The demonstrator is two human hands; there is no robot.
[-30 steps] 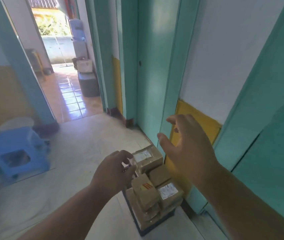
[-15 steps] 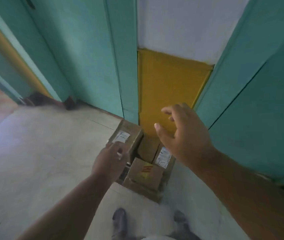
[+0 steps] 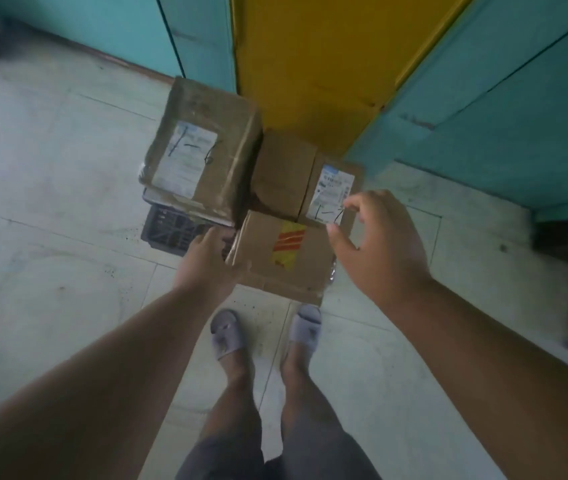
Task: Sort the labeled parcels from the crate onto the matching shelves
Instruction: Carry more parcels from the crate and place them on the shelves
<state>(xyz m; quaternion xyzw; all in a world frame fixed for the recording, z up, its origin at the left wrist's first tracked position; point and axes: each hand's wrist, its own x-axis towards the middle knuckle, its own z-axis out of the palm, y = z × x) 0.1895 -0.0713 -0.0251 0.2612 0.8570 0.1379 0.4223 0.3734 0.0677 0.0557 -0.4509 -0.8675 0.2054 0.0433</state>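
While my left hand (image 3: 206, 263) grips the taped cardboard parcel's (image 3: 284, 258) nine-o'clock edge, my right hand (image 3: 379, 247) hovers open at three; bare tile floor (image 3: 50, 202) lies left.

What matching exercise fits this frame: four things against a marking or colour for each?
Things:
1. large parcel
2. front parcel
3. right-hand parcel
4. crate

Features:
A. red-and-yellow sticker
B. dark slotted wall
C. white label beside the right hand
D. white label, top left of the pile

Pairs: 1-D, 2-A, 3-C, 4-B
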